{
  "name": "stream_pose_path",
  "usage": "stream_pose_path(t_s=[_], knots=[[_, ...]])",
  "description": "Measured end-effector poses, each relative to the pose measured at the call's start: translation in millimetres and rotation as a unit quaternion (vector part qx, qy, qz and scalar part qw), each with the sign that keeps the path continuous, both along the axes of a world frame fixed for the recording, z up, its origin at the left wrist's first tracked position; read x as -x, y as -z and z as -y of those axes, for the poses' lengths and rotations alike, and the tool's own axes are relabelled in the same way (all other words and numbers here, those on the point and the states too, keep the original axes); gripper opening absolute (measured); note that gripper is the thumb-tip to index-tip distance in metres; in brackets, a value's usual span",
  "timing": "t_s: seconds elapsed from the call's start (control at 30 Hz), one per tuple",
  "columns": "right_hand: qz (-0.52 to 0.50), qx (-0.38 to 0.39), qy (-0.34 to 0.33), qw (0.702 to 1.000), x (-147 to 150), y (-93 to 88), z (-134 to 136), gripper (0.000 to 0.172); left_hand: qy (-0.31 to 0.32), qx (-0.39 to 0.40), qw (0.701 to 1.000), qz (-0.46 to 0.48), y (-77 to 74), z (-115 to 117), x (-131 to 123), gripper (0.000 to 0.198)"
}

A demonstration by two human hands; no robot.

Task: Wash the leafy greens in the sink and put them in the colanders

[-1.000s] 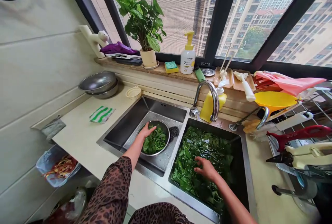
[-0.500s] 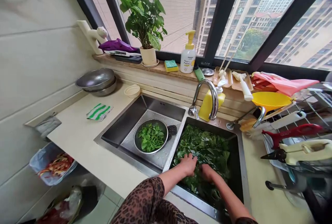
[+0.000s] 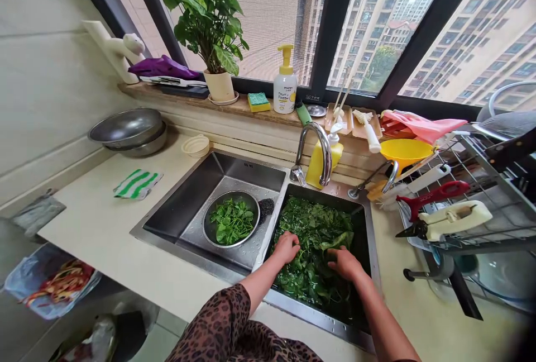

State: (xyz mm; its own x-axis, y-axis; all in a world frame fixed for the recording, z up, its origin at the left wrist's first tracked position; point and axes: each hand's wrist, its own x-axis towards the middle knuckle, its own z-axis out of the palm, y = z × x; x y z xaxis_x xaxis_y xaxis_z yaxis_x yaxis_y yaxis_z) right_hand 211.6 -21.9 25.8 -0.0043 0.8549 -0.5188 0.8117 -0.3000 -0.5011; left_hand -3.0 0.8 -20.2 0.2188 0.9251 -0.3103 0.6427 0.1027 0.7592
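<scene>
Both my hands are down in the right sink basin (image 3: pixel 365 228), which is full of wet leafy greens (image 3: pixel 315 227) in water. My left hand (image 3: pixel 286 247) presses into the leaves near the basin's left wall, fingers curled among them. My right hand (image 3: pixel 344 262) grips a bunch of leaves further right, fingers partly buried. In the left sink basin (image 3: pixel 196 194) stands a round steel bowl (image 3: pixel 209 217) holding a smaller heap of greens (image 3: pixel 231 220). A chrome tap (image 3: pixel 315 149) arches over the divider.
Stacked steel bowls (image 3: pixel 125 130) and a green-striped cloth (image 3: pixel 137 183) lie on the left counter. The sill carries a potted plant (image 3: pixel 207 27), a soap pump bottle (image 3: pixel 285 82) and a sponge (image 3: pixel 258 101). A dish rack (image 3: pixel 473 200) with utensils stands right.
My left hand left the steel bowl and went into the right basin. Both hands now work in the greens, spread a little apart. The camera view shifted rightward.
</scene>
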Motion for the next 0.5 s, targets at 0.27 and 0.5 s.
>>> stream_pose_path(t_s=[0.27,0.5], knots=[[-0.068,-0.170,-0.037,0.982,42,10.5,4,0.036,-0.174,0.188,0.873,0.415,-14.8,-5,2,0.034],[-0.297,-0.118,0.002,0.948,50,0.4,2,0.018,-0.186,0.222,0.811,0.509,-24.9,-3,2,0.046]])
